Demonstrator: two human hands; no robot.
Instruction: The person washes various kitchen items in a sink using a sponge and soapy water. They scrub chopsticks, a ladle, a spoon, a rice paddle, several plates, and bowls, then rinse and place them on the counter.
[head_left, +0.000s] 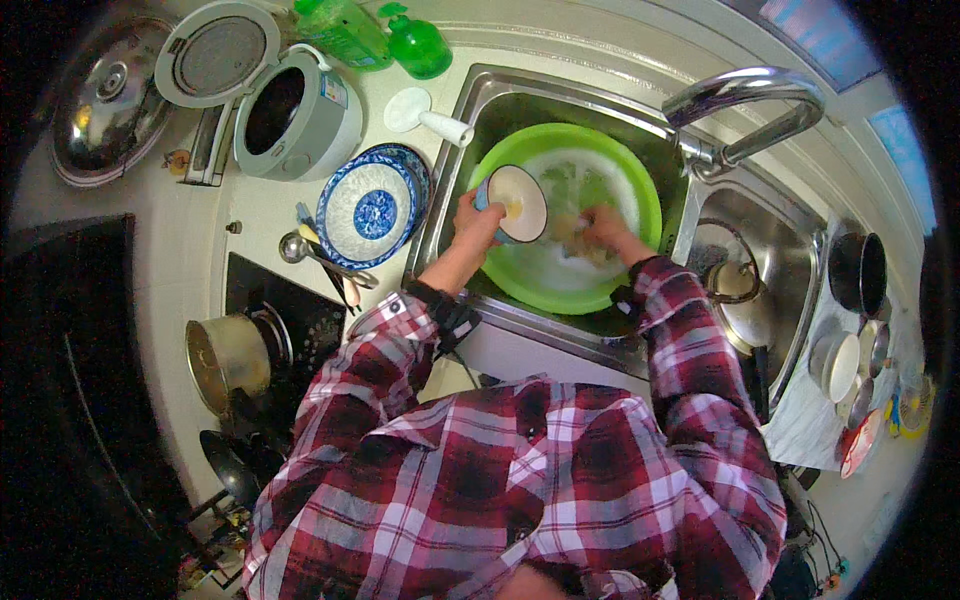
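My left hand (478, 231) grips a small bowl (525, 201), cream inside and blue outside, tilted over the left side of a green plastic basin (501, 277). A yellowish spot shows on the bowl's inner wall. Inside the basin, to the right of the bowl, my right hand (606, 229) has its fingers curled on a tan, cloth-like scrubber (581, 244); both are blurred. White suds and water cover much of the basin's floor. The basin stands in the left compartment of a stainless steel sink (480, 97).
A chrome faucet (750, 82) arches over the sink's divider. The right compartment holds a pot lid (739, 281). Left of the sink are blue-and-white plates (330, 225), a ladle (295, 247), a white-handled utensil (442, 126), an open rice cooker (330, 127) and a green pump bottle (420, 49).
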